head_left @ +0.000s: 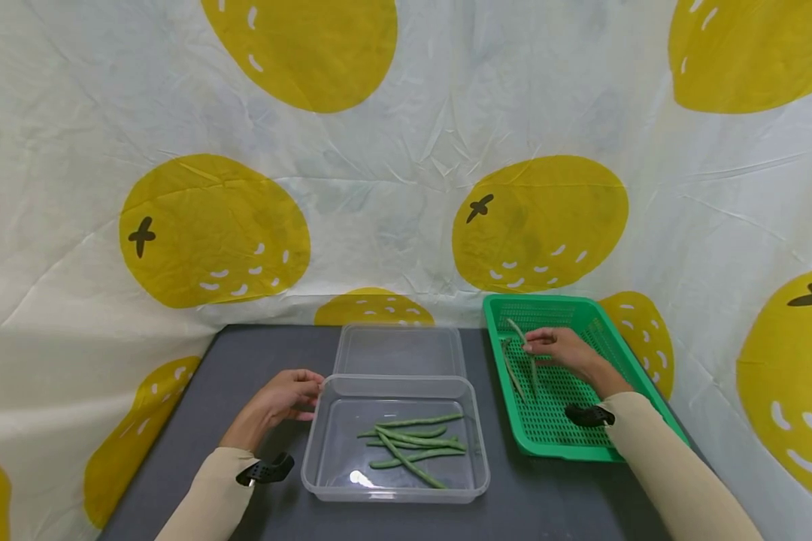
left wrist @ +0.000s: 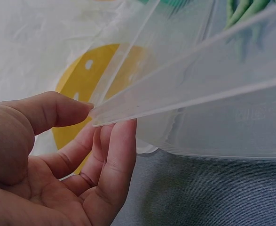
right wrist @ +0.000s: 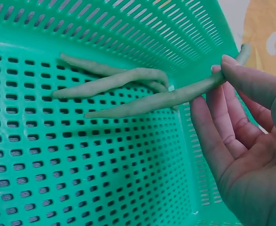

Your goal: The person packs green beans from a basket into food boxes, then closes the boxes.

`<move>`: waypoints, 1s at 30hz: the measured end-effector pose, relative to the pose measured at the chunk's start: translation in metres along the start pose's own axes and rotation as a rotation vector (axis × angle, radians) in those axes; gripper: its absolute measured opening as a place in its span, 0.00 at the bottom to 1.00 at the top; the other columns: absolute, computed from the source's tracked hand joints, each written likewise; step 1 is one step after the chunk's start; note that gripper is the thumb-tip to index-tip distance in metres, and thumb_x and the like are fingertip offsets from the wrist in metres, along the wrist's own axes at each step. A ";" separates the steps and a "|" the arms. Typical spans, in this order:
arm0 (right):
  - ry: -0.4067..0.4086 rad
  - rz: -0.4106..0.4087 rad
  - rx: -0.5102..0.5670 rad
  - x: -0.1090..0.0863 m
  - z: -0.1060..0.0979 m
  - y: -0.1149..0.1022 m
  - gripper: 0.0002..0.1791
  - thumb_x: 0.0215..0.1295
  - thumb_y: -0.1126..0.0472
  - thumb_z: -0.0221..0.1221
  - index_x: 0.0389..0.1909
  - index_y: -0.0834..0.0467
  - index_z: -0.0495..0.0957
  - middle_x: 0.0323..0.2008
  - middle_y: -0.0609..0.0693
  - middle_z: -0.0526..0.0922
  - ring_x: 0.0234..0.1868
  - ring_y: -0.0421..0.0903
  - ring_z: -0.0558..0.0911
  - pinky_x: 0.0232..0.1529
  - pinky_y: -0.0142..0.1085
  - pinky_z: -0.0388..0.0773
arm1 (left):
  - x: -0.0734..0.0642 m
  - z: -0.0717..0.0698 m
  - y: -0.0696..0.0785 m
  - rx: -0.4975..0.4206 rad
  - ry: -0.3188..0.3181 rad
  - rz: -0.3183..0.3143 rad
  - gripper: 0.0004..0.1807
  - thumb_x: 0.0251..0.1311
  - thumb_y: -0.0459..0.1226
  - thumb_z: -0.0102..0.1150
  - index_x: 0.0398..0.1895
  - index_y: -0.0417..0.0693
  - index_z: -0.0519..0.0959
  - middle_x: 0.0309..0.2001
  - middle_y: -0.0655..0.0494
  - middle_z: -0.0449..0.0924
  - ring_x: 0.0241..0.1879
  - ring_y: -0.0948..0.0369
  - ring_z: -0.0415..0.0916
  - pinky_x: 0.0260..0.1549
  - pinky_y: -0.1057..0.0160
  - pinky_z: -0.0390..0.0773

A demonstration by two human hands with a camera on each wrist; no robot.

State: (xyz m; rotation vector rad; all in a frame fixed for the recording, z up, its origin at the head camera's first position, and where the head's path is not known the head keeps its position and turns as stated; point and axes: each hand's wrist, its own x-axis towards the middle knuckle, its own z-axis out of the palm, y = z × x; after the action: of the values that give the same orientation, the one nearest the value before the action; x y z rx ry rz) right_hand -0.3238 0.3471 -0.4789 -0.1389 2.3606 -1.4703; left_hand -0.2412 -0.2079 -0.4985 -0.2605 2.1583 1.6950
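Observation:
My right hand (head_left: 565, 353) pinches a green bean (right wrist: 161, 100) between thumb and fingertips, above the floor of a green plastic basket (head_left: 568, 451). Two more beans (right wrist: 109, 84) lie on the slotted floor by the basket's left wall. On the left, my left hand (head_left: 287, 396) holds the rim of a clear plastic container (head_left: 395, 494) at its far left corner, thumb above and fingers below, as the left wrist view shows. Several green beans (head_left: 416, 443) lie loosely across one another inside this container.
Behind the container a clear flat lid (head_left: 399, 349) lies on the dark grey table (head_left: 257, 353). A white cloth (head_left: 379, 225) with yellow fruit prints hangs behind and at both sides. The basket stands near the table's right edge.

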 end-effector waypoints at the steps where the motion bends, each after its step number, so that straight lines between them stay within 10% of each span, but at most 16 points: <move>1: 0.001 -0.006 -0.002 0.000 -0.001 -0.001 0.31 0.73 0.57 0.61 0.69 0.69 0.66 0.61 0.69 0.75 0.61 0.62 0.78 0.57 0.51 0.80 | 0.000 0.000 0.000 -0.002 -0.001 -0.001 0.15 0.67 0.33 0.59 0.53 0.32 0.77 0.42 0.42 0.82 0.34 0.55 0.80 0.33 0.53 0.86; 24: -0.022 -0.133 -0.098 -0.015 0.015 -0.042 0.30 0.69 0.50 0.65 0.65 0.62 0.72 0.59 0.63 0.78 0.60 0.67 0.76 0.56 0.51 0.80 | -0.001 0.002 -0.005 -0.014 -0.005 0.025 0.15 0.66 0.33 0.59 0.52 0.32 0.77 0.43 0.40 0.82 0.35 0.55 0.81 0.33 0.54 0.86; 30: -0.073 -0.182 -0.095 -0.017 0.023 -0.054 0.27 0.69 0.54 0.65 0.64 0.63 0.74 0.57 0.64 0.79 0.53 0.55 0.82 0.53 0.50 0.81 | -0.005 0.005 -0.006 -0.011 0.003 0.033 0.15 0.66 0.33 0.59 0.52 0.32 0.77 0.42 0.42 0.83 0.35 0.55 0.80 0.33 0.54 0.85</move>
State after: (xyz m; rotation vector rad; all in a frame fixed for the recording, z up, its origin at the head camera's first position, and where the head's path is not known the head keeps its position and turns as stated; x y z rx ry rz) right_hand -0.3051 0.3076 -0.4364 -0.4344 2.4127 -1.4057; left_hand -0.2331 -0.2052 -0.5029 -0.2319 2.1680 1.7258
